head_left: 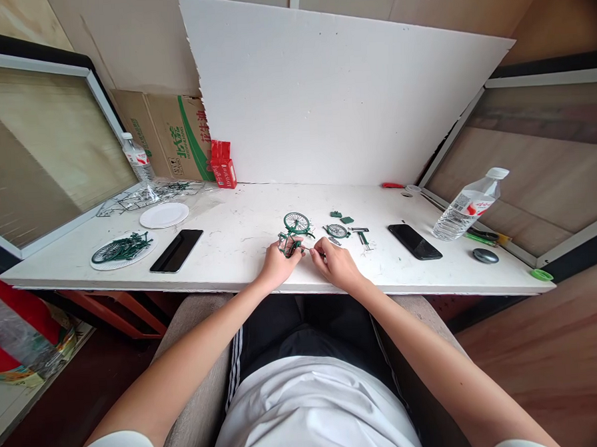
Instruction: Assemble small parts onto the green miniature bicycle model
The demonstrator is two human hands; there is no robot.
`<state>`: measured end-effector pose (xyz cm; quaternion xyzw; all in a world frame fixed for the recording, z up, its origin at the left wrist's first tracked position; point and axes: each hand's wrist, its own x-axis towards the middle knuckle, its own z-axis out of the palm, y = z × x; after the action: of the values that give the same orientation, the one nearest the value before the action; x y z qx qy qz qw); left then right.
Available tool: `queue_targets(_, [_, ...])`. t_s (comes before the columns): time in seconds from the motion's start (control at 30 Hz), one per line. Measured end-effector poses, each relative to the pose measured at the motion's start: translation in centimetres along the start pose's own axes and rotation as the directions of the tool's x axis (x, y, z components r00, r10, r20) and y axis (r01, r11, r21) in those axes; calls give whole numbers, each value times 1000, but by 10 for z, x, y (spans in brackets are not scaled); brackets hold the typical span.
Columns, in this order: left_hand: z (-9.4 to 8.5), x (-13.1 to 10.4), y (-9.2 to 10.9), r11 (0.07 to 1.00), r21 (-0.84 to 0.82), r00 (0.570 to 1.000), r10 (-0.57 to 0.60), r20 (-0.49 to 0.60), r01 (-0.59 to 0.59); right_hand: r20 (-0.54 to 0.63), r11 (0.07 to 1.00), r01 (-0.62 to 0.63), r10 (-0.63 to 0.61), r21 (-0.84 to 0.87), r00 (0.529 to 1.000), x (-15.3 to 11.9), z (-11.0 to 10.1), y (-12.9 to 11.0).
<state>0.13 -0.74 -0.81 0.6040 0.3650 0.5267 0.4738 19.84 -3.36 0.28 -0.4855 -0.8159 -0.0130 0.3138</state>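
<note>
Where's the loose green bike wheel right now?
In the head view, the loose wheel lies flat on the white table, just beyond the right hand, between the model bike frame and the black phone.

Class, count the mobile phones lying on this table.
2. One phone lies left of the hands, beside the plates; the other phone lies right of them, near the tipped bottle.

The tabletop (pixel 238 220) is matt white board, scuffed and marked. The small bicycle model (pixel 294 234) looks like glossy green painted metal with thin wire spokes. Two phones (pixel 176 250) show glossy black glass. The bottle (pixel 471 211) is clear ribbed plastic. The box (pixel 174 133) is plain brown cardboard. The plate (pixel 164 215) looks like matt white paper.
</note>
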Motion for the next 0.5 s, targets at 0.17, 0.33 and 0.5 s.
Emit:
queue_targets(0.17, [1,0,1,1000,-15,1000,1,-6,-1,9,1000,-3,3,12,1000,0,-1,0])
queue_targets(0.33, [1,0,1,1000,-2,1000,6,-8,-6,7,1000,8,-8,14,1000,0,-1,0])
queue_targets(0.5, [0,0,2,1000,9,1000,18,-13,-18,-17,1000,23,-23,6,1000,1,2,1])
